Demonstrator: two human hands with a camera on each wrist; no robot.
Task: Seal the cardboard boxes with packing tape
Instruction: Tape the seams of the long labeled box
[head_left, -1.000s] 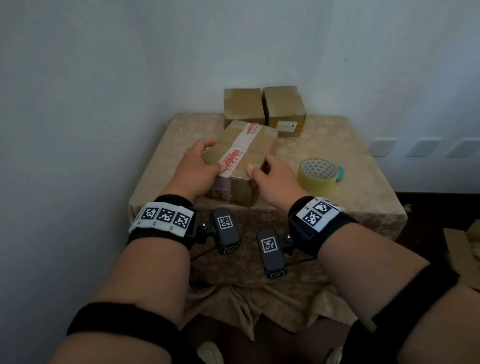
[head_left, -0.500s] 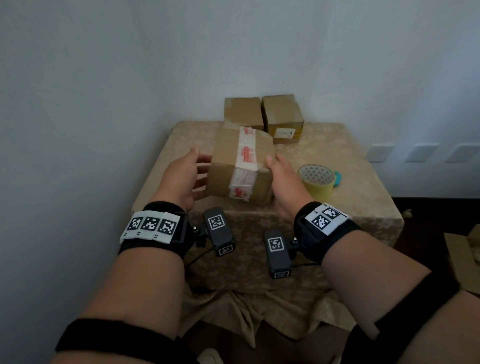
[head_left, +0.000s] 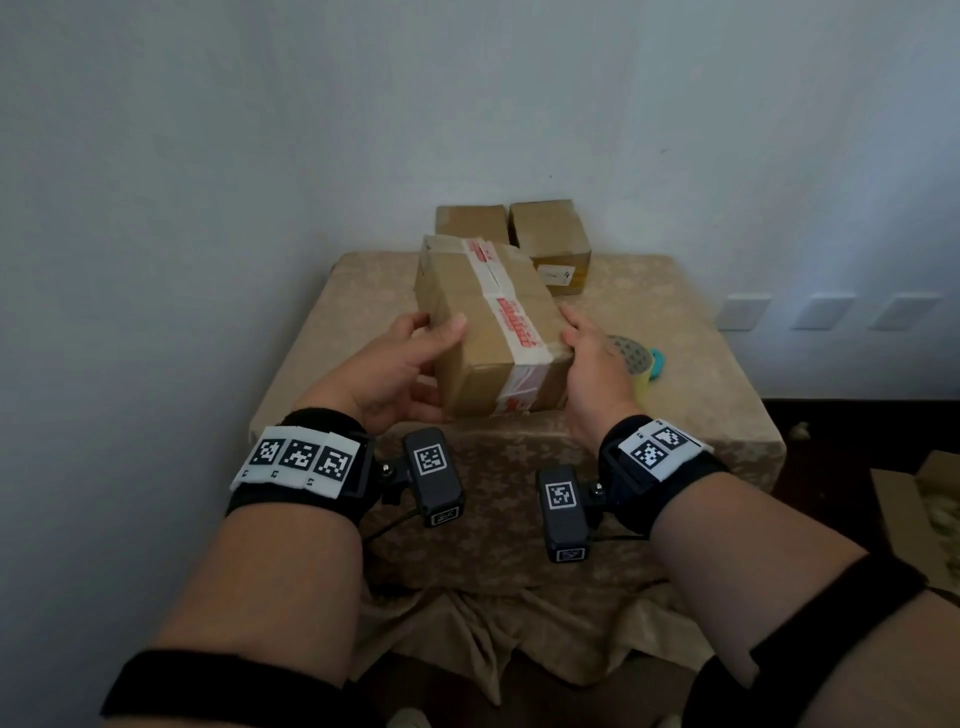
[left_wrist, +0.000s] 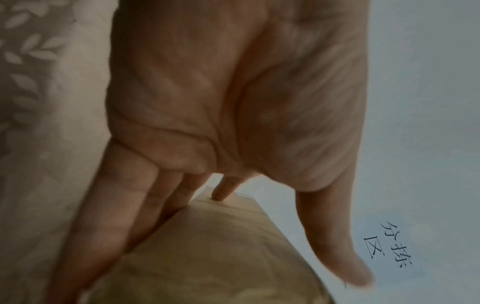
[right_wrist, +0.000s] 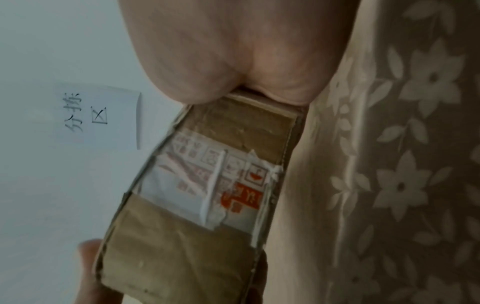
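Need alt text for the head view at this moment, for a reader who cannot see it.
Both hands, left hand and right hand, hold a cardboard box bearing red-printed white tape above a cloth-covered table. Two smaller boxes sit at the back by the wall, a packing tape roll to the right.

Tape roll (head_left: 635, 358): mostly hidden behind the right hand (head_left: 592, 374); only a patterned rim and a yellow edge show past the knuckles. Teal object (head_left: 658, 362) beyond it: too little shows to identify.

Right hand fingers: hidden behind the taped box (head_left: 493, 332) in the head view; in the right wrist view, blurred tips show at the box's far corners, cut by the bottom edge.

Left hand (head_left: 395, 374): in the wrist view its fingers (left_wrist: 122, 205) lie along the box's underside, tips cut by the bottom edge.

Rear boxes (head_left: 550, 234): lower parts hidden beyond the fingers by the held box.

Red tape print: unreadable.
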